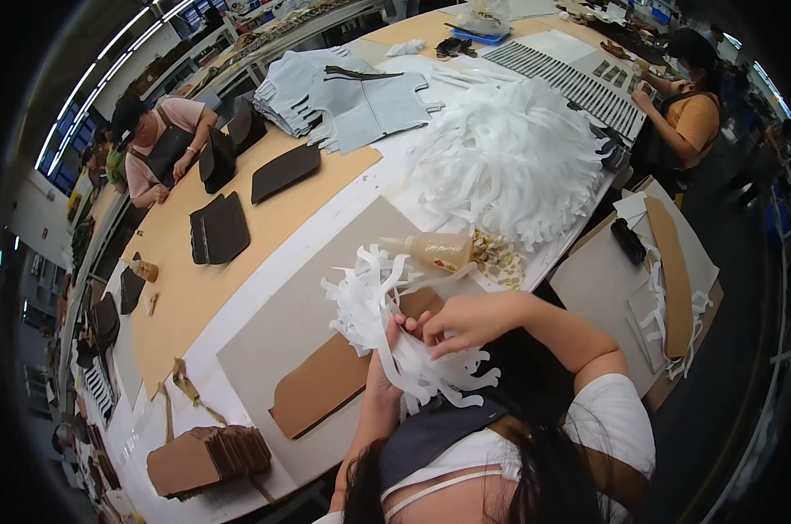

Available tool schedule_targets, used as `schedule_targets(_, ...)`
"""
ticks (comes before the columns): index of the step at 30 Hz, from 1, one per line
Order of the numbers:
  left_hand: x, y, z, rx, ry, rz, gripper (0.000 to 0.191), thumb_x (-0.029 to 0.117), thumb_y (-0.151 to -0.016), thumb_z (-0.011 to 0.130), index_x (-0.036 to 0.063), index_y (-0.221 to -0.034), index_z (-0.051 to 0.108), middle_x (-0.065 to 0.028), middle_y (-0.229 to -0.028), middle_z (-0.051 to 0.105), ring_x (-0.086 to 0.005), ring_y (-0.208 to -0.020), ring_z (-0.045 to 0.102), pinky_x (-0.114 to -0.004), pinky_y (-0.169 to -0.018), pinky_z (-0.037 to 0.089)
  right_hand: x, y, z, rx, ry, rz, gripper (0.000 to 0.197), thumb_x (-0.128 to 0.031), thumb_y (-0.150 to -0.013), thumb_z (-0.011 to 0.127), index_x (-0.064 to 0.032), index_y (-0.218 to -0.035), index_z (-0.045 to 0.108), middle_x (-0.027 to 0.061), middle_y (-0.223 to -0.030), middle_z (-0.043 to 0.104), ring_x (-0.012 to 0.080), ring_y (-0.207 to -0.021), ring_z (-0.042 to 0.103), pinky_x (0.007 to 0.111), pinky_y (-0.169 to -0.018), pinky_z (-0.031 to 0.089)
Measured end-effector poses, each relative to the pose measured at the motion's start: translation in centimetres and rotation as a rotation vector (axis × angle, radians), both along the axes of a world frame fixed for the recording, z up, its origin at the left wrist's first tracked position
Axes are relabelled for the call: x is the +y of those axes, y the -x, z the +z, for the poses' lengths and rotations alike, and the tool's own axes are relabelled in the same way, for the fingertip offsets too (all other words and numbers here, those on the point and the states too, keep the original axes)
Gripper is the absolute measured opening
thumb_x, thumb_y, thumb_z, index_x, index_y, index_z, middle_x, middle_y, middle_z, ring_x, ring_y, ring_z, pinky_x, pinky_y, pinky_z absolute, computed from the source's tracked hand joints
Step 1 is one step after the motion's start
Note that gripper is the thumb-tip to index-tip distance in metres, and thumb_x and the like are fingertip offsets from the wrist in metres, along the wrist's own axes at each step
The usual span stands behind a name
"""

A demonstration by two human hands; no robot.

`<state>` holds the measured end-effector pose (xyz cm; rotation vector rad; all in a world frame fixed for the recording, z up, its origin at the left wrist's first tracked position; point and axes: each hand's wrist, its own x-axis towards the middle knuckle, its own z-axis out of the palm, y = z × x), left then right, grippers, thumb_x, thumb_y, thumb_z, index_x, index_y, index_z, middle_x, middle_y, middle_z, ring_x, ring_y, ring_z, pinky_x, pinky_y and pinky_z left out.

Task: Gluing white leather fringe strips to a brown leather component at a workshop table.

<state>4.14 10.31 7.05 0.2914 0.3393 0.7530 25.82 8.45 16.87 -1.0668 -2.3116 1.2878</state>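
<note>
My left hand (pixel 393 331) grips a bundle of curly white strips (pixel 366 298), whose ends fan out above and below the fingers. Over the same bundle, my right hand (pixel 464 322) has bent fingers close to the left fingertips; whether it pinches a strip cannot be made out. Under my forearm lies a flat brown panel with angled corners (pixel 320 386), on a grey board (pixel 291 347). A brown piece (pixel 422 301) shows partly behind my hands. Just beyond them, a translucent squeeze bottle (pixel 438 250) rests on its side, its nozzle pointing left.
A large heap of white strips (pixel 507 157) lies ahead. Stacked brown panels (pixel 205 458) sit near left. Pale blue-grey cut pieces (pixel 369 98) and dark panels (pixel 219 229) lie farther off. A side board (pixel 592 275) stands right. Two people (pixel 166 141) work across and at right.
</note>
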Motion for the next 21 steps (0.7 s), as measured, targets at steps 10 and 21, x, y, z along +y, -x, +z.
schedule_targets(10, 0.9, 1.3, 0.4, -0.413, 0.128, 0.127, 0.028, 0.033, -0.108, 0.051, 0.0124, -0.090, 0.055, 0.0049, -0.066, 0.036, -0.0077, -0.063, 0.040, -0.025, -0.063, 0.038, 9.9, -17.5, -5.7, -0.702, -1.059, -1.252, 0.018, -0.019, -0.082, 0.078, -0.0070, -0.094, 0.071, 0.0075, -0.109, 0.063, 0.0273, -0.110, 0.054, 0.043, -0.099, 0.038)
schedule_targets(21, -1.2, -1.2, 0.4, 0.149, 0.023, 0.077, 0.049, 0.041, -0.106, 0.054, 0.0010, -0.135, 0.056, -0.0023, -0.094, 0.057, -0.0131, -0.087, 0.057, -0.031, -0.080, 0.051, 1.4, 1.6, -1.7, -0.311, -0.499, -0.531, 0.027, -0.027, -0.099, 0.059, -0.0040, -0.085, 0.062, 0.0166, -0.073, 0.067, 0.0383, -0.072, 0.068, 0.048, -0.067, 0.052)
